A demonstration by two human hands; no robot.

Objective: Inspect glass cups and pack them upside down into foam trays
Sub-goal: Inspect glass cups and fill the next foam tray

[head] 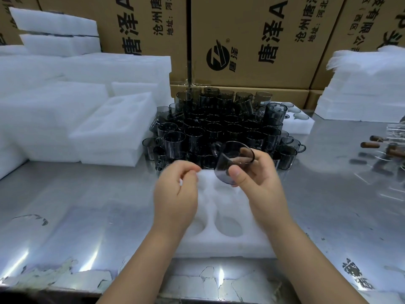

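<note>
While tilted over foam tray, cup in right grip; left grip curled, perhaps empty.

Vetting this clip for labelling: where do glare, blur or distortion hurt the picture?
Head view: glare streaks the steel table near its front edge; head view: the left hand is motion-blurred, the glass cup in the right hand sharper; head view: the wide lens tilts the cartons and smears the brown-handled items at right.

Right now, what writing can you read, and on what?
"唐泽A", cut off: middle cardboard box and left cardboard box.
"唐泽": beside the middle box's round logo.
"沧州唐", cut off: both boxes.
"地址:河北", cut off: both boxes.
Right cardboard box: cropped, unreadable.
Glass cups, foam trays: none.
</note>
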